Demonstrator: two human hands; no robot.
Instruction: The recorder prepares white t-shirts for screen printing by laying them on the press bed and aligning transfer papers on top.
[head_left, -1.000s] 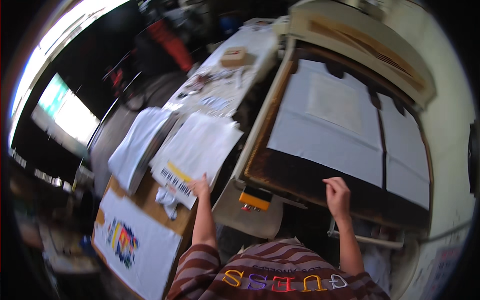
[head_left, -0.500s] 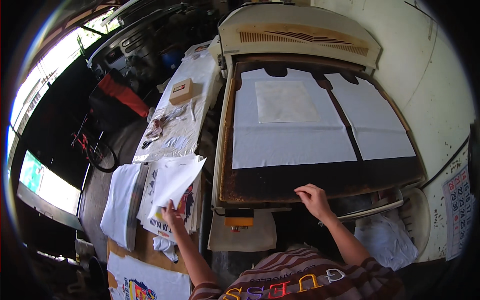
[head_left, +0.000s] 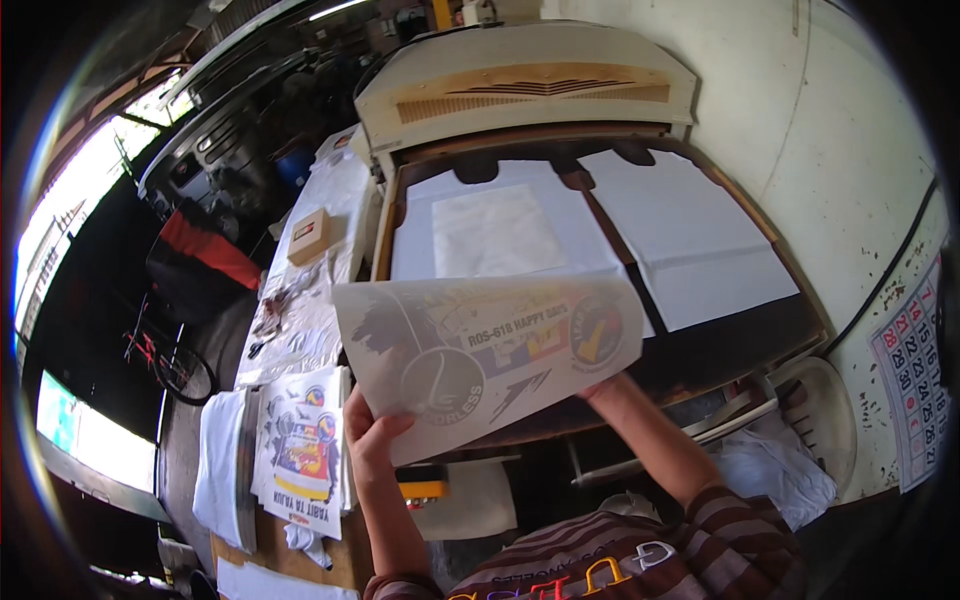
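Note:
A large whitish transfer sheet (head_left: 540, 385) with a coloured print showing on it is held up over the front of a heat press's dark bed (head_left: 480, 438). My left hand (head_left: 375, 430) pinches its lower left edge, thumb on the near face. My right hand (head_left: 605, 385) grips the lower right edge, its fingers partly hidden by the sheet. Behind it, two white cut shirt panels lie flat side by side: the left panel (head_left: 590, 215) and the right panel (head_left: 690, 240). A plain white paper (head_left: 498, 232) rests on the left panel, whose lower part the sheet covers.
To the left, a pile of printed sheets (head_left: 300, 450) sits beside folded white fabric (head_left: 222, 470). Farther back, a long covered table (head_left: 330, 215) carries a small box (head_left: 308, 237) and scissors (head_left: 257, 348). The press's cream hood (head_left: 530, 80) stands at the back; a white wall (head_left: 780, 130) bounds the right.
The top sheet has been lifted off the printed pile and carried right, over the bed's front. My right hand has taken hold of its other side. The view has shifted right.

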